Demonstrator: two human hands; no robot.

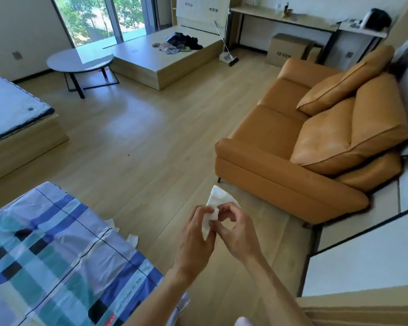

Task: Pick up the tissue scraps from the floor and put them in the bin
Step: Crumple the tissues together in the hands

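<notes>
Both hands are together in front of the person, above the floor: the left hand (194,234) and the right hand (236,231) pinch one white tissue (213,203) between their fingertips. The tissue is thin and soft, a little crumpled where the fingers press it, and its free part stands up above the hands in a pointed, almost triangular shape. Both forearms are bare. On the floor (132,142), which is light wood laminate with a smooth and slightly shiny face, two small white tissue scraps (132,239) lie just beside the edge of a bed. The bed sheet (52,250) is wrinkled cloth with a checked pattern in blue, teal, white and black. To the right of the hands stands a sofa (297,147) of orange-brown leather, smooth, with rounded arms and thick loose cushions. Farther away there is a round grey surface (80,60) on thin dark metal legs, and behind it a low wooden platform (160,57) with a heap of dark clothes (181,42) on it. A broom with dustpan (226,55) leans near the platform, and a cardboard box (290,49) stands under a long desk. No bin is seen in this view.
</notes>
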